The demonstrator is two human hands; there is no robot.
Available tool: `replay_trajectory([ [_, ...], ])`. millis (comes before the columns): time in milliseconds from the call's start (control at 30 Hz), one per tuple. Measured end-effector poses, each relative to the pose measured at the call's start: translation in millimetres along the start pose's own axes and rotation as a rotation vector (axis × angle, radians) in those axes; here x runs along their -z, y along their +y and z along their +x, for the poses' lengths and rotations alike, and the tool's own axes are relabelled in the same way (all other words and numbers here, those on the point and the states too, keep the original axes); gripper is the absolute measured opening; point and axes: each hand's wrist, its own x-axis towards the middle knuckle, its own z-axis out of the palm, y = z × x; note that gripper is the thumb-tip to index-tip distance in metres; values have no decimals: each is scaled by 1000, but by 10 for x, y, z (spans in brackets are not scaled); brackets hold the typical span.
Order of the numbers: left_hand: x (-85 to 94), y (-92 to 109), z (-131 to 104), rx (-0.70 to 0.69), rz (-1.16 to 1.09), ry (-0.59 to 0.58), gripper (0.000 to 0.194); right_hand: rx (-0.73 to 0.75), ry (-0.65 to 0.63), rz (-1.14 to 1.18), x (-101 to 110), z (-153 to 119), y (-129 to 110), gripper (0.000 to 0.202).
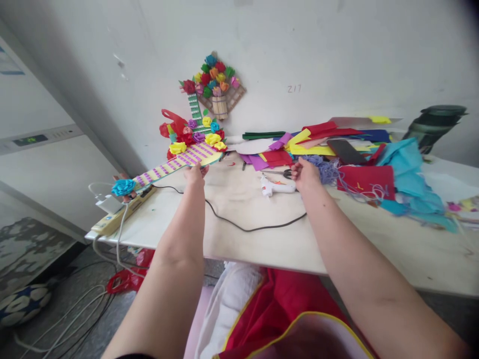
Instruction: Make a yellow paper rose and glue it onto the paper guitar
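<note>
My left hand (196,172) grips the lower edge of a long, pale yellow craft board (179,162) shaped like a guitar. Purple strips cross this board, and a blue paper rose (123,187) is at its narrow left end. Yellow paper roses (216,140) sit by its wide end. My right hand (306,174) is closed at the handles of dark scissors (279,172), whose blades point left. Just below the scissors lies a white glue gun (276,186), its right end close to my right wrist.
Coloured paper sheets (318,139), purple yarn (322,168), a phone (346,151) and blue crepe paper (402,169) cover the table's right back. A dark bottle (434,127) stands behind. A black cord (245,230) crosses the table; a power strip (123,212) lies left. Paper-flower crafts (220,107) lean against the wall.
</note>
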Motion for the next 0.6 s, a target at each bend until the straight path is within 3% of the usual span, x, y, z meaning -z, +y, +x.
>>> replay_trajectory([
  [233, 214, -151, 255, -28, 29, 19, 11, 89, -47, -222, 24, -16, -37, 37],
  [433, 324, -242, 391, -10, 74, 41, 13, 338, -227, -840, 178, 40, -155, 27],
  [600, 347, -255, 429, 15, 57, 98, 16, 487, -210, -1300, 280, 128, -251, 24],
])
